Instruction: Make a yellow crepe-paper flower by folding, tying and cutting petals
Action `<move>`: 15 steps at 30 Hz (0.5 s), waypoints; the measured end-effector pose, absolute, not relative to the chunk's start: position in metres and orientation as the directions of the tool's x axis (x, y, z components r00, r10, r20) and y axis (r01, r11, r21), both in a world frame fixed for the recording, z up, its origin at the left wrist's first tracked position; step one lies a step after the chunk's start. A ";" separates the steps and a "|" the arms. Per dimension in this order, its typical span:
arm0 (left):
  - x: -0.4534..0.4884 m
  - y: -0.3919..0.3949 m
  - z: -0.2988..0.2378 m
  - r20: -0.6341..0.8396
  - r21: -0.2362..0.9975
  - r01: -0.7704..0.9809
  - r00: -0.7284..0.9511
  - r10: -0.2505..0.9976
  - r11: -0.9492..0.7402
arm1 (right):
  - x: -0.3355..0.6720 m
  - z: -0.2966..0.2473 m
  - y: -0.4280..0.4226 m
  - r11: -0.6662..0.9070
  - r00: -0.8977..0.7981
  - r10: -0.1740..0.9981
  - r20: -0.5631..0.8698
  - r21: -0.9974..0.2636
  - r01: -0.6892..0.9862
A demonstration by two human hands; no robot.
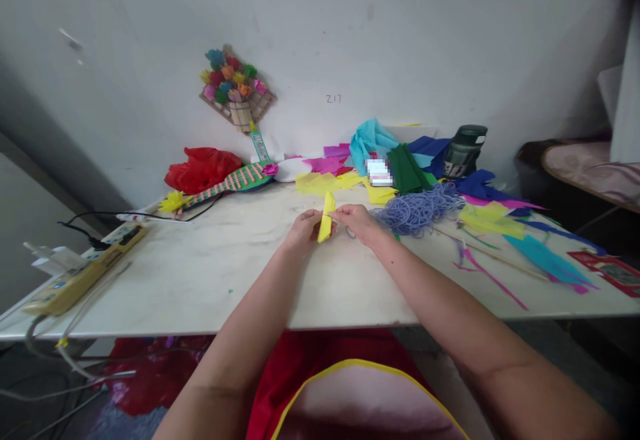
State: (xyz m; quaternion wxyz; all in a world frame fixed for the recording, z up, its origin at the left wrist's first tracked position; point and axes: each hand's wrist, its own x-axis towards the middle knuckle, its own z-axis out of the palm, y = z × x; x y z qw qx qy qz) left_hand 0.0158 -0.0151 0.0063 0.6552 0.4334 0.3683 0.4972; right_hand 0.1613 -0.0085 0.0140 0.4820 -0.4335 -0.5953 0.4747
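Over the middle of the desk, from the head view, I have a folded yellow paper between both hands, slightly tilted. My left grip is clamped on its left side; my right grip is pinched on its right, by a thin dark line across the middle. Room to move runs leftward to the power strip and down to the desk's front edge. Rightward is tighter — a heap of blue-grey cord lies just beside my right grip. At the back left sits a red plastic bag, contents hidden; back right, a dark green jar — I cannot tell what it holds. On the wall, a stick holder carries colourful paper flowers.
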 end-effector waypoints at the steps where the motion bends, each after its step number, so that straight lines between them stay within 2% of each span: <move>1: 0.015 -0.014 0.006 -0.047 0.944 -0.308 0.225 0.973 0.117 | 0.161 0.014 -0.009 0.166 -0.156 0.976 0.155 -0.984 0.063; 7: 0.012 -0.012 0.004 0.026 0.990 -0.142 0.153 0.988 -0.004 | 0.161 0.017 -0.011 0.154 -0.123 0.982 0.145 -0.985 0.074; 15: 0.014 -0.013 0.007 0.001 0.991 -0.130 0.144 0.990 0.018 | 0.160 0.016 -0.011 0.159 -0.133 0.980 0.147 -0.984 0.081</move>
